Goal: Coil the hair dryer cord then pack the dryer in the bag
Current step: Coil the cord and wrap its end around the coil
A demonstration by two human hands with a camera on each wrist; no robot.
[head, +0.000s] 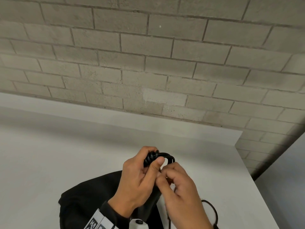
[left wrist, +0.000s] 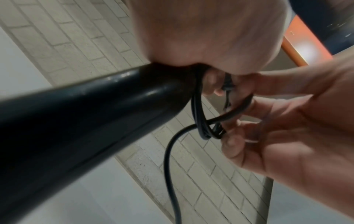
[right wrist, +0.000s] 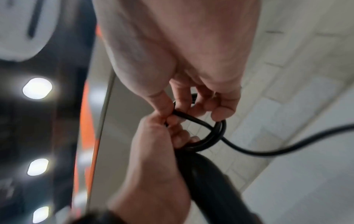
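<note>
My left hand (head: pixel 138 176) grips the black hair dryer (left wrist: pixel 86 115) by its handle, above the black bag (head: pixel 85 200). Several turns of the black cord (head: pixel 151 158) are wound round the handle's end under my left fingers. A loop of cord (right wrist: pixel 210 136) sticks out past the handle. My right hand (head: pixel 179 187) pinches this loop between thumb and fingers, right beside the left hand. The rest of the cord (right wrist: pixel 287 145) trails off loose to the right. The dryer's body is hidden behind my hands.
The bag lies on a white table (head: pixel 66 146) that meets a grey brick wall (head: pixel 148 63). The table's right edge (head: pixel 257 187) runs close to my right hand. A slack stretch of cord (head: pixel 212 210) lies on the table at lower right.
</note>
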